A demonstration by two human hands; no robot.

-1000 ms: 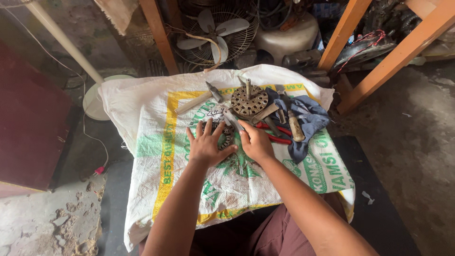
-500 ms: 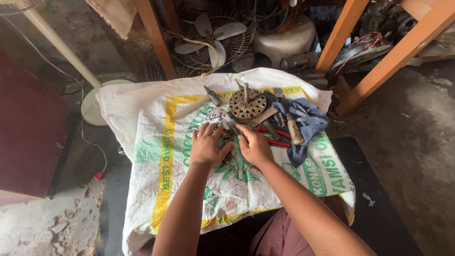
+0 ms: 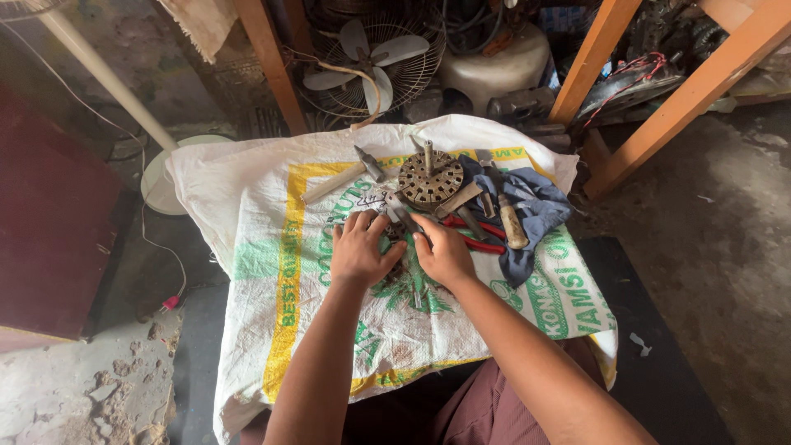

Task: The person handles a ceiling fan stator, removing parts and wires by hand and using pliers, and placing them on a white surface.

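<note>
Two bare hands are laid side by side on a white woven sack [image 3: 272, 247] printed in yellow and green, which is spread as a work surface over the seated person's lap. The left hand [image 3: 356, 247] is seen palm down with its fingers curled over a small metal part [image 3: 394, 216]; the right hand [image 3: 443, 249] is set just beside it, fingers bent onto the same spot. The part is mostly hidden between the two hands, so whether it is gripped or merely touched cannot be told.

Just beyond the fingertips, one round motor stator [image 3: 430, 180] with a shaft standing up from its middle is seen. One hammer [image 3: 342, 177] with a pale handle is laid to its left. To the right, one blue-grey cloth [image 3: 535, 210] is crumpled, and on it two wooden-handled tools [image 3: 509, 224] are counted, though they overlap and are hard to separate. One pair of red-handled pliers [image 3: 478, 239] is lying partly under them, close to the right hand.

Behind the sack, one caged fan [image 3: 371, 62] with pale blades is seen, one white pole [image 3: 99, 74] on a round base, and two slanting orange wooden legs [image 3: 692, 91] at the right. A dark red panel [image 3: 49, 214] is stood at the left edge.
</note>
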